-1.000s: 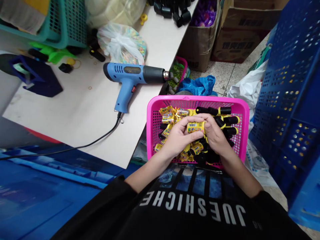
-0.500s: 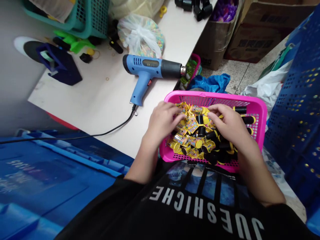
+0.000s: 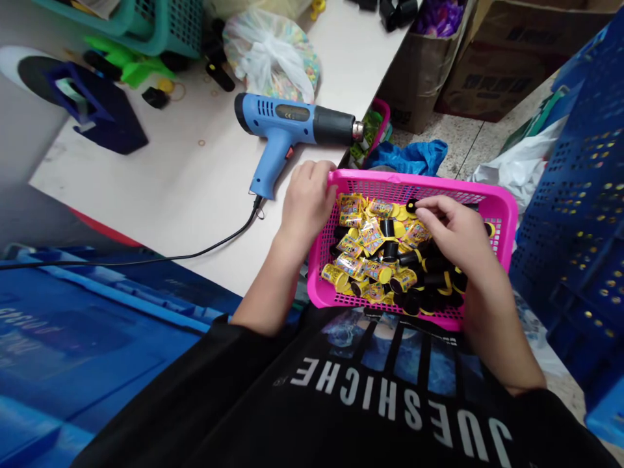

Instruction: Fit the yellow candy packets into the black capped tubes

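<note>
A pink plastic basket (image 3: 509, 240) in front of my body holds small black canisters (image 3: 390, 251) with yellow lids and several printed yellow wrappers (image 3: 372, 235). At the basket's far left corner, my left hand (image 3: 308, 203) has its fingers closed over the rim, with the thumb on the inner side. Inside the right half, my right hand (image 3: 455, 233) pinches a small black canister (image 3: 412, 205) between thumb and fingers; a yellow spot shows on its end. The palm hides part of the pile beneath.
Left of the basket, a blue heat gun (image 3: 280, 133) lies on the white table (image 3: 205, 188), its cord trailing left. Beyond it are a tied plastic bag (image 3: 270, 55) and a tape dispenser (image 3: 97, 110). Blue crates (image 3: 560, 260) stand at right, cardboard boxes (image 3: 507, 65) behind.
My left hand has moved from the wrappers out to the basket's left rim. My right hand has shifted slightly right, and a black canister now shows at its fingertips.
</note>
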A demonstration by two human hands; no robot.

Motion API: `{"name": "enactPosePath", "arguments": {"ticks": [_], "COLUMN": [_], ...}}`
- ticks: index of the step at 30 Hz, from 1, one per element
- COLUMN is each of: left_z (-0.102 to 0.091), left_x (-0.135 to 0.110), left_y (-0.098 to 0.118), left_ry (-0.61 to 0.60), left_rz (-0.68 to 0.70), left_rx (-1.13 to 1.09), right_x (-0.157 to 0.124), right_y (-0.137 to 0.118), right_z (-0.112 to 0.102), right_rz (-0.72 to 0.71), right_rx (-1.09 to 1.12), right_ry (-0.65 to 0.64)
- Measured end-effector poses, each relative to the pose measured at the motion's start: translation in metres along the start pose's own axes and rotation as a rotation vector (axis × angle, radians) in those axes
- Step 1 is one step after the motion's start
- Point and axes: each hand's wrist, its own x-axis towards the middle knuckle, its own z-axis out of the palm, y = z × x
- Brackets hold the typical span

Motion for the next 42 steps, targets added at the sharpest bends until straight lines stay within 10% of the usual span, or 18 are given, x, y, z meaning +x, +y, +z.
{"name": "enactPosePath", "arguments": {"ticks": [10, 17, 24, 31, 42], "left_z": [0.026, -0.004, -0.025, -0.014, -0.024], "left_x": [-0.004, -0.011, -0.025, -0.022, -0.02], "left_y": [0.006, -0.009, 0.02, 0.02, 0.059], "left_ry": [0.018, 0.155, -0.235, -0.188, -0.38], "left_rz": [-0.155, -0.169, -0.131, -0.197, -0.368], "left_rx": [-0.274, -0.307, -0.611, -0.751, -1.199], "right_x": [0.009, 0.01, 0.004, 0.005, -0.004], "right_y": [0.028, 0.022, -0.004, 0.002, 0.007], "right_z": [0.008, 0.023, 0.053, 0.056, -0.003], "right_rz": [-0.059, -0.077, -0.115, -0.228, 0.041], "right_rx": [-0.538, -0.64, -0.577, -0.235, 0.636], "right_ry": [0.057, 0.032, -0.249, -0.359, -0.175]}}
